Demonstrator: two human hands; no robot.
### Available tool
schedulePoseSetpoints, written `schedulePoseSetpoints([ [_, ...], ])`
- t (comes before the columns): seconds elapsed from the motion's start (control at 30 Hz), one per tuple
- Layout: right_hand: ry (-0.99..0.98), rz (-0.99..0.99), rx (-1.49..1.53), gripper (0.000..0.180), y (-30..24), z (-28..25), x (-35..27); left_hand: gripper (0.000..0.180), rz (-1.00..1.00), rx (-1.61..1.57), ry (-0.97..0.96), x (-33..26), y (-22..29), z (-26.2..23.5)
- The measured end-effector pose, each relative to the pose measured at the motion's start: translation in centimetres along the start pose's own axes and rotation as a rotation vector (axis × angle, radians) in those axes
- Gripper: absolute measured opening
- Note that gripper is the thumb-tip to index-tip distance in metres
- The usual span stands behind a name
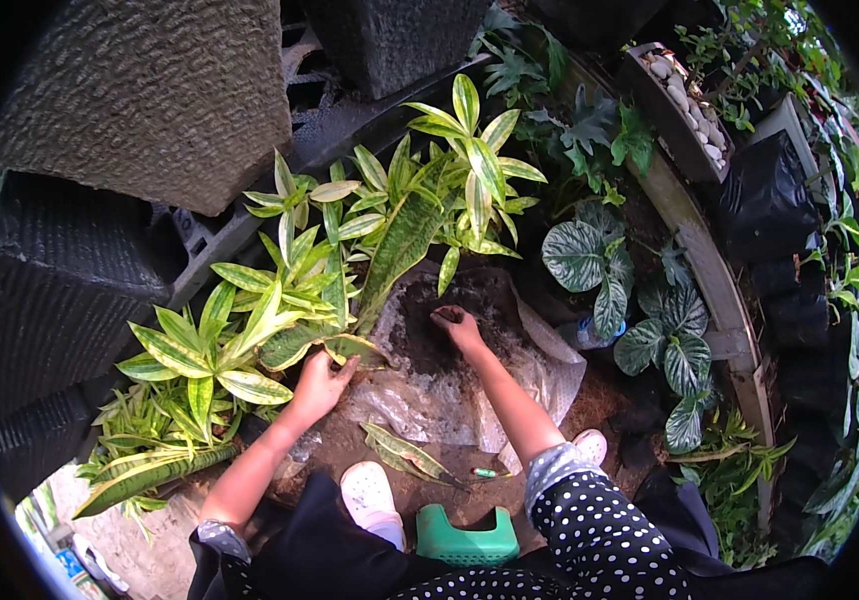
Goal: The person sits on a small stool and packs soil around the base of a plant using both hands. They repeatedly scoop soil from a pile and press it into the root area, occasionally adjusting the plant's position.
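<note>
A broad, yellow-edged snake plant leaf (404, 245) rises over dark soil (419, 310) heaped on a crumpled clear plastic sheet (424, 408). My left hand (319, 387) is at the curled low end of a snake plant leaf, thumb and fingers closed on its edge; some fingertips are hidden. Over the soil, my right hand (457, 326) has its fingers drawn together, with dark dirt on the tips. Whether it pinches soil is too small to tell. A cut, yellow-edged leaf (404, 452) lies on the ground in front of the sheet.
A green plastic stool (466, 535) stands between my white clogs (367, 492). Near it lies a small green-and-red cylinder (484, 472). Variegated plants (214, 360) crowd the left, beside large dark planters (149, 100). White-veined plants (574, 255) and a curved edging (714, 290) border the right.
</note>
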State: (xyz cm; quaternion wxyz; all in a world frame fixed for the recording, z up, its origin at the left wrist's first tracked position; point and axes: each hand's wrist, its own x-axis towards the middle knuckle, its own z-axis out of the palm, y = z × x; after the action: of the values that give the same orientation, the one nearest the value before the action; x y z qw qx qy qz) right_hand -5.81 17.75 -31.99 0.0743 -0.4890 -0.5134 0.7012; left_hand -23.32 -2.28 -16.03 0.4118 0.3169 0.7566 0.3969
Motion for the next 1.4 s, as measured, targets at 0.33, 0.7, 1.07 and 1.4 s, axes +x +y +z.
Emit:
schedulePoseSetpoints([
  [0.33, -0.180, -0.318, -0.758, 0.042, -3.5, -0.1, 3.0, 0.017, 0.004, 0.059, -0.004, 0.3, -1.1, 0.3],
  [0.7, -0.346, -0.765, -1.484, 0.017, -8.4, -0.2, 5.8, 0.022, -0.002, 0.044, 0.008, 0.2, 0.1, 0.3],
  [1.07, -0.278, -0.647, -1.163, 0.019, -8.9, -3.0, 1.4, 0.019, 0.002, -0.047, -0.049, 1.2, -0.3, 1.5],
  [1.4, -0.331, 0.000, -0.156, 0.034, -6.2, -4.8, -3.7, 0.020, -0.371, -0.416, -0.154, 1.5, -4.7, 6.7],
])
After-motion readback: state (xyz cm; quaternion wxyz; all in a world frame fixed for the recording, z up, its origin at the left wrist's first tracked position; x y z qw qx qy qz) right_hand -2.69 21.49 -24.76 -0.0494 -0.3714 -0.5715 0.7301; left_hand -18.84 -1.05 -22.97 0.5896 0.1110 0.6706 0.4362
